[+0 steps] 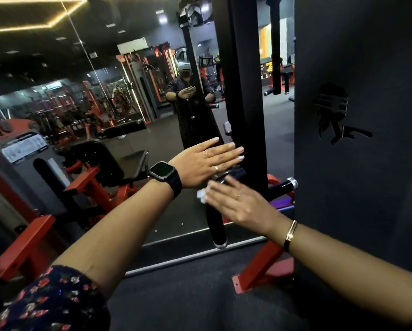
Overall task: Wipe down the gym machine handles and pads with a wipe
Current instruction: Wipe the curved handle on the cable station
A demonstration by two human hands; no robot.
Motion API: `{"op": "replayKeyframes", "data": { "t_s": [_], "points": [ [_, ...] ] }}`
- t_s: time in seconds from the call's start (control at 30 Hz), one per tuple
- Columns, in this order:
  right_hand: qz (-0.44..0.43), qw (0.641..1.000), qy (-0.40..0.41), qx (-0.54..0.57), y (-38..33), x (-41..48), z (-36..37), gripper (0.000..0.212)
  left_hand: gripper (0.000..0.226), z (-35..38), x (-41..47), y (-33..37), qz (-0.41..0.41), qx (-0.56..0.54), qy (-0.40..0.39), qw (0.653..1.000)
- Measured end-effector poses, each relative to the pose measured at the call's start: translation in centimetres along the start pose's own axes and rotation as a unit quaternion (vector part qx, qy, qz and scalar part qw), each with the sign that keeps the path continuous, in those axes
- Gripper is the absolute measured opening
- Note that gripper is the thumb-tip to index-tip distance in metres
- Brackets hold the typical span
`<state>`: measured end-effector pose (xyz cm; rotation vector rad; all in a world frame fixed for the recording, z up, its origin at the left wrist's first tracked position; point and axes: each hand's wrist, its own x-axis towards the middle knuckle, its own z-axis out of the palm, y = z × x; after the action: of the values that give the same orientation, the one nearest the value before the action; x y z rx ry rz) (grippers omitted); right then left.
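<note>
Pressing wipe (201, 195) onto handle (215, 225) beneath flat right hand (236, 203).

Hands, 2: left hand (205, 161); right hand (236, 204).
Wipe (200, 195), 1: white, small.
Machine handles, 2, black with chrome end caps: near handle (216, 225); far handle (281, 187).
Rings, 3: on the left hand, upper ring (206, 152) and lower ring (216, 167); on the right hand, thin ring (239, 195).
Smartwatch (163, 172), 1: left wrist, black strap.
Bracelet (290, 235), 1: right wrist, gold and black.
Floral sleeve (56, 302), 1: left arm.
Black upright post (243, 91), 1.
Black panel (367, 211), 1, bearing cut-out logo (331, 111), 1.
Wall mirror (104, 32), 1; number of panes not clear.
Red frame foot (260, 271), 1, on the floor below the far handle.
</note>
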<state>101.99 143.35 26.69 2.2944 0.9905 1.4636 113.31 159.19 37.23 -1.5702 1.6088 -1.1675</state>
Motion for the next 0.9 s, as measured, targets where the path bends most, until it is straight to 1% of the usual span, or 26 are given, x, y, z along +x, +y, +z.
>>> {"op": "replayKeyframes", "data": {
  "t_s": [0.1, 0.17, 0.2, 0.23, 0.3, 0.33, 0.4, 0.43, 0.5, 0.57, 0.6, 0.63, 0.7, 0.77, 0.83, 0.9],
  "points": [
    [0.129, 0.991, 0.032, -0.001, 0.9, -0.2, -0.6, 0.033, 0.057, -0.2, 0.1, 0.5, 0.005, 0.029, -0.015, 0.999],
    [0.189, 0.981, 0.036, 0.02, -1.0, -0.1, -0.5, 0.038, 0.056, -0.1, 0.2, 0.5, -0.004, 0.025, -0.015, 1.0],
    [0.191, 0.981, 0.031, 0.03, -2.3, 0.1, -0.2, 0.039, 0.056, -0.2, 0.2, 0.4, -0.005, 0.022, -0.015, 1.0],
    [0.166, 0.985, 0.019, 0.037, -3.5, 0.2, 0.2, 0.039, 0.057, -0.2, 0.1, 0.3, -0.005, 0.022, -0.015, 1.0],
    [0.077, 0.996, -0.022, 0.029, -5.1, 0.1, 0.6, 0.037, 0.061, -0.3, 0.0, 0.2, 0.0, 0.023, -0.021, 1.0],
    [0.046, 0.998, -0.03, 0.017, -5.0, -0.2, 0.6, 0.037, 0.063, -0.4, -0.1, 0.3, 0.003, 0.021, -0.023, 1.0],
    [0.04, 0.999, -0.02, 0.002, -3.3, -0.9, 0.2, 0.038, 0.061, -0.5, -0.1, 0.4, 0.002, 0.011, -0.018, 1.0],
    [0.058, 0.998, -0.006, -0.003, -2.2, -1.2, -0.1, 0.038, 0.06, -0.5, -0.1, 0.5, -0.001, 0.004, -0.013, 1.0],
    [0.142, 0.99, 0.024, -0.003, 0.2, -2.0, -0.7, 0.037, 0.059, -0.5, -0.2, 0.7, -0.009, -0.005, -0.003, 1.0],
    [0.247, 0.968, 0.043, 0.009, 1.6, -2.4, -1.0, 0.04, 0.062, -0.5, -0.3, 1.0, -0.017, 0.0, -0.001, 1.0],
    [0.282, 0.958, 0.053, 0.021, 1.4, -2.4, -0.9, 0.041, 0.063, -0.5, -0.3, 1.1, -0.022, 0.002, 0.0, 1.0],
    [0.293, 0.953, 0.061, 0.041, 0.7, -2.2, -0.6, 0.041, 0.062, -0.5, -0.2, 1.1, -0.027, 0.0, 0.002, 1.0],
    [0.256, 0.962, 0.06, 0.079, -1.3, -1.8, 0.0, 0.039, 0.06, -0.4, 0.0, 1.1, -0.033, -0.004, 0.004, 0.999],
    [0.224, 0.97, 0.04, 0.086, -1.6, -1.8, 0.2, 0.04, 0.062, -0.3, 0.1, 1.0, -0.03, -0.004, 0.0, 1.0],
    [0.253, 0.963, 0.042, 0.08, 0.0, -1.9, -0.3, 0.04, 0.063, -0.5, 0.1, 0.9, -0.03, -0.003, -0.004, 1.0],
    [0.31, 0.947, 0.056, 0.067, 1.2, -1.4, -0.9, 0.042, 0.062, -0.7, 0.0, 0.7, -0.038, -0.001, -0.005, 0.999]
  ]
}}
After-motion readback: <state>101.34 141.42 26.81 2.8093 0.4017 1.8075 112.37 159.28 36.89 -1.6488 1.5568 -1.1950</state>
